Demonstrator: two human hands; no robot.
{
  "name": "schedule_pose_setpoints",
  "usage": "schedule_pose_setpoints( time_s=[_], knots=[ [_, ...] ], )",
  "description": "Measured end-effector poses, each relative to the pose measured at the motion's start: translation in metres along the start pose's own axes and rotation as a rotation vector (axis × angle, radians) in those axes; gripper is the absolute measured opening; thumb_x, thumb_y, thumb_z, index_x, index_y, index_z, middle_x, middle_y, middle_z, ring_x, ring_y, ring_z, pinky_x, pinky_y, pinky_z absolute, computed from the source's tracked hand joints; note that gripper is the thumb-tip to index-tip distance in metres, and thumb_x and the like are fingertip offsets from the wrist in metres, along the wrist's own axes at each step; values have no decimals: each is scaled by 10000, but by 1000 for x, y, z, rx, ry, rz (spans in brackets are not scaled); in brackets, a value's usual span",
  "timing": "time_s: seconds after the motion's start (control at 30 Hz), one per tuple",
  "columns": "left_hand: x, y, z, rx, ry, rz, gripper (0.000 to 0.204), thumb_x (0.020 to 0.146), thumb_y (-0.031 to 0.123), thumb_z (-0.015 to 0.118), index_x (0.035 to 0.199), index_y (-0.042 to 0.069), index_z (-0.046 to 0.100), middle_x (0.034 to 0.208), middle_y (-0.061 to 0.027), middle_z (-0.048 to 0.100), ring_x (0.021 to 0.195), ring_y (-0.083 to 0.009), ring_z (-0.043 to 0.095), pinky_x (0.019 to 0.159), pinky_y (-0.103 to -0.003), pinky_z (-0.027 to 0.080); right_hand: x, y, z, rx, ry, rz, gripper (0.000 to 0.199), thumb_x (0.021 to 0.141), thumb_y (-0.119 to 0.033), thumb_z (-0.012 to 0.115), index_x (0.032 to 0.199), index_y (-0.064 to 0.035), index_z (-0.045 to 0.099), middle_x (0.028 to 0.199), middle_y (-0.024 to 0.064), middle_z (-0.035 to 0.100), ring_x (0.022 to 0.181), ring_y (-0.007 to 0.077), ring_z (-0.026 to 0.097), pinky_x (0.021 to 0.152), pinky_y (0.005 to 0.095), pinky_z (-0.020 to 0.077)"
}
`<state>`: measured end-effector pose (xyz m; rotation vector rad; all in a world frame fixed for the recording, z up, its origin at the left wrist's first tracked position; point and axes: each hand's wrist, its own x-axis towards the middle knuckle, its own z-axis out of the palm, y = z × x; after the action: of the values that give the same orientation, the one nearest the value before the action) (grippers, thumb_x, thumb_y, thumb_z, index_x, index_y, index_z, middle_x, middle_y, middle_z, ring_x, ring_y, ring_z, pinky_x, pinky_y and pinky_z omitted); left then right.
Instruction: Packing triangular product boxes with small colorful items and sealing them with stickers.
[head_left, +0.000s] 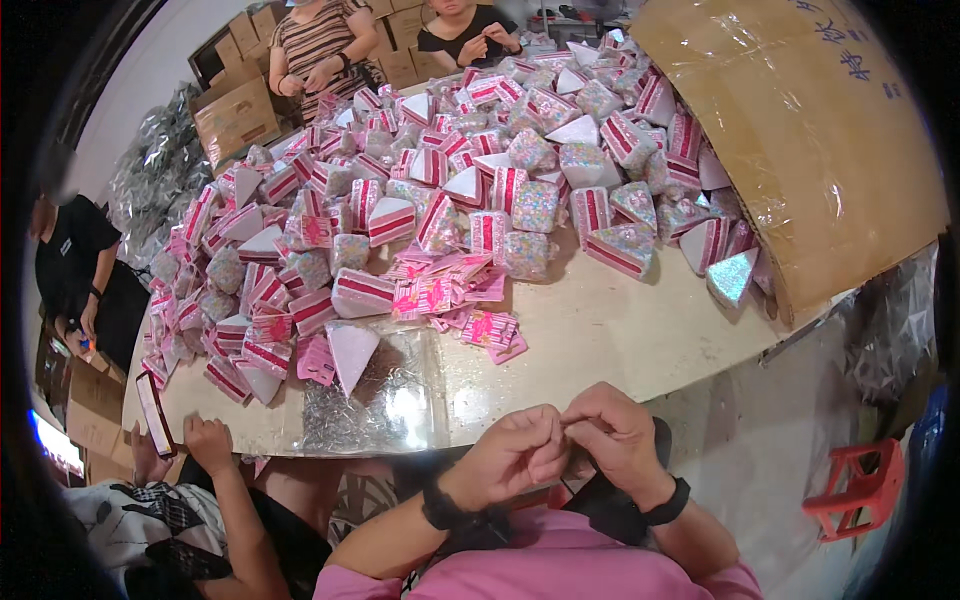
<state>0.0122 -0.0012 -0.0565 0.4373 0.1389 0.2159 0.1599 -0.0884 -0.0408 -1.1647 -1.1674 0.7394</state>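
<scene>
- Your left hand [512,452] and right hand [618,440] meet by the tabletop's [610,345] near edge, fingers curled together; I cannot tell whether they hold anything.
- Pink cards [490,328] lie beyond your left hand, inward from that edge.

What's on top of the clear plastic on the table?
A white wedge lies over its far left part, hiding what's beneath. Silvery bits show elsewhere; in or under the plastic, can't tell.

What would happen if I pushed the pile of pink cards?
The pink cards would probably slide apart, since they overlap loosely. Each one is likely light, because they look thin. Pushed away from you, they might bump the cake-slice shapes crowded beside them.
</scene>
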Motion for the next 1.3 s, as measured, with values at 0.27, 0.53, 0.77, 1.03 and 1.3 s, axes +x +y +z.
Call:
schedule_pose_setpoints(
  time_s=[0.27,0.53,0.77,1.03,1.3],
  knots=[
    [-3,-2,-5,-9,25,-67,220,963,235,479,911,25,518,646,-34,480,562,-133,457,545,-240,392,0,1,0,-203,-54,-265,164,755,35,664,901,-30,630,846,82,570,800,191,579,677,267,464],
    [11,18,14,2184,509,667,358,833,266,617,1044,-7,521,939,-154,557,884,-294,533,733,-395,427,1,8,-20,105,232,2,51,890,-24,542,918,-15,584,856,49,607,805,106,563,702,240,465],
    [17,-5,-6,2501,720,312,754,789,387,641,1314,-71,351,1398,-261,321,1284,-433,316,957,-588,288,4,15,-31,143,329,152,48,890,-34,523,864,-6,552,792,39,612,720,89,571,669,230,482],
    [10,-15,0,2490,457,376,729,765,303,670,1294,-88,357,1346,-252,362,1248,-410,359,960,-505,349,14,23,-37,138,345,228,58,877,-56,531,855,-9,556,766,35,608,704,74,568,627,213,464],
    [-2,-10,-20,2358,335,700,675,672,127,729,1232,-67,406,1217,-245,445,1169,-408,413,963,-474,369,37,31,-24,-37,151,171,78,858,-71,571,874,4,583,763,28,611,715,84,569,642,229,457]
  ],
)
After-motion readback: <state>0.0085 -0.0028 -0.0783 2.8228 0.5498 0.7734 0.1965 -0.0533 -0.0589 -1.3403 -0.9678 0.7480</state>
